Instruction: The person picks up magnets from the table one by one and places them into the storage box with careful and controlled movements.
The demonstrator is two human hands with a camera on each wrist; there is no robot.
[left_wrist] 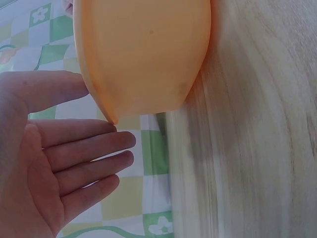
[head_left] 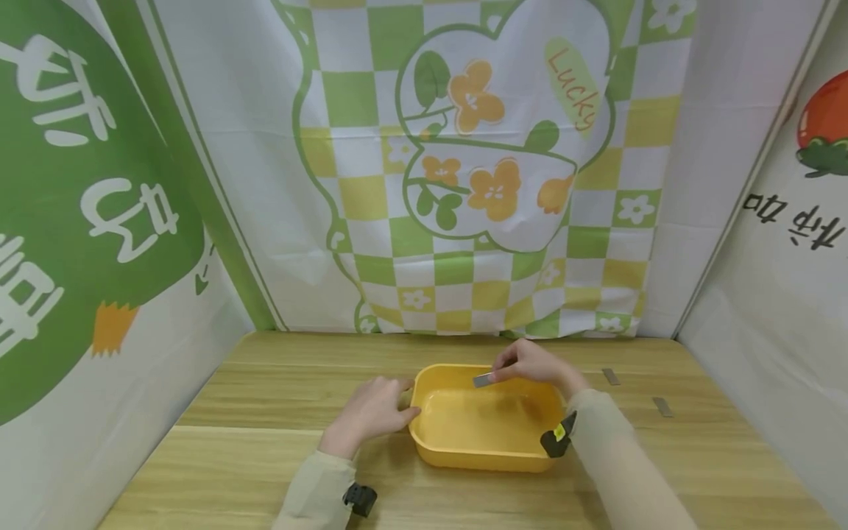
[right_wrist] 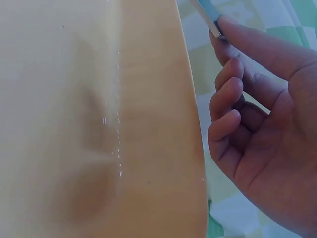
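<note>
A yellow rectangular plastic basin (head_left: pixel 483 460) stands on the wooden table. My left hand (head_left: pixel 374 412) is at its left end, with thumb and index finger touching the rim; in the left wrist view the fingers (left_wrist: pixel 94 144) are straight and the palm is bare. Over the far part of the basin, my right hand (head_left: pixel 533 364) pinches a small flat grey rectangular piece (head_left: pixel 483 380) between thumb and index finger. The right wrist view shows this piece (right_wrist: pixel 207 15) edge-on, partly out of frame, while the other fingers curl in with nothing visible in them.
Two similar flat grey pieces lie on the table right of the basin, a farther piece (head_left: pixel 611 377) and a nearer piece (head_left: pixel 662 407). Behind the wooden table (head_left: pixel 265 456) hangs a checked, printed cloth (head_left: pixel 464 294). Printed white panels stand on both sides.
</note>
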